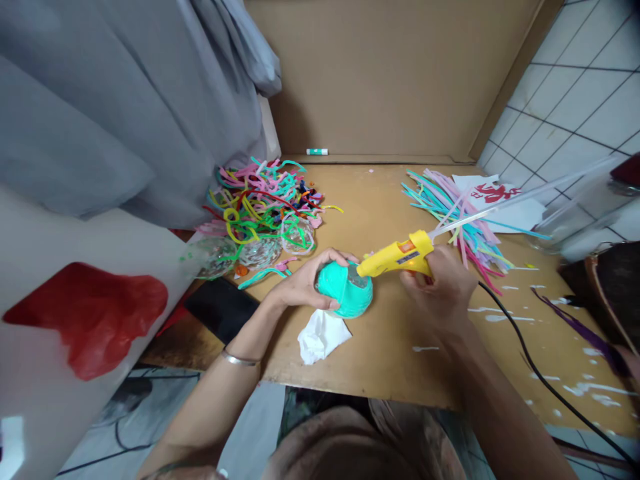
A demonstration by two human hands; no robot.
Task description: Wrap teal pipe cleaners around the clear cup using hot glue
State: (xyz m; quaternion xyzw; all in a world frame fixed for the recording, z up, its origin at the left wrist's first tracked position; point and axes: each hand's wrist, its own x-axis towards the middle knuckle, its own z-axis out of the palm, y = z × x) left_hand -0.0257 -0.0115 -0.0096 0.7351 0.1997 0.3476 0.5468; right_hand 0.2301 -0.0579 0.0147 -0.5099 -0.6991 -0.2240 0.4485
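My left hand (300,281) is curled around a round turquoise ball (356,297), thumb in front and fingers behind. Its surface looks wrapped in turquoise strands, with a greyish bare patch near the top. In my right hand (445,283) is a yellow hot glue gun (397,256), a long clear glue stick (480,212) jutting from its rear. The nozzle points left and meets or nearly meets the bare patch; I cannot tell which. Just below the ball lies a crumpled white tissue (323,339).
Tangled colourful pipe cleaners (265,200) and clear plastic balls (213,257) lie left, by a black phone (227,308). Straight pipe cleaners (465,227) lie right, near a brown bag (607,287). The gun's black cord (525,347) runs off right. A glue tube (317,152) sits at the back.
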